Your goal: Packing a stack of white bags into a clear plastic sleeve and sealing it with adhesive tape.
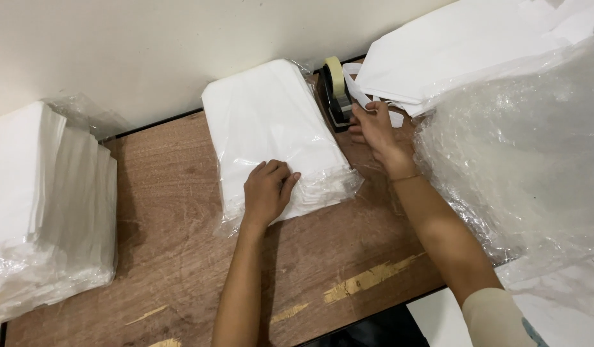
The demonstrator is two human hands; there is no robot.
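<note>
My left hand (268, 189) rests with curled fingers on the near edge of a stack of white bags (271, 122) wrapped in clear plastic, pressing it onto the wooden table (175, 212). My right hand (374, 128) reaches to the black tape dispenser (335, 96) with a pale tape roll, its fingers at the dispenser's near end, touching a strip of tape. A thin bracelet circles the right wrist.
A second wrapped stack of white bags (46, 199) lies at the left. White sheets (457, 45) lie behind the dispenser at the back right. Crumpled clear plastic wrap (528, 148) covers the right side. A pale wall (149, 45) borders the table's far edge.
</note>
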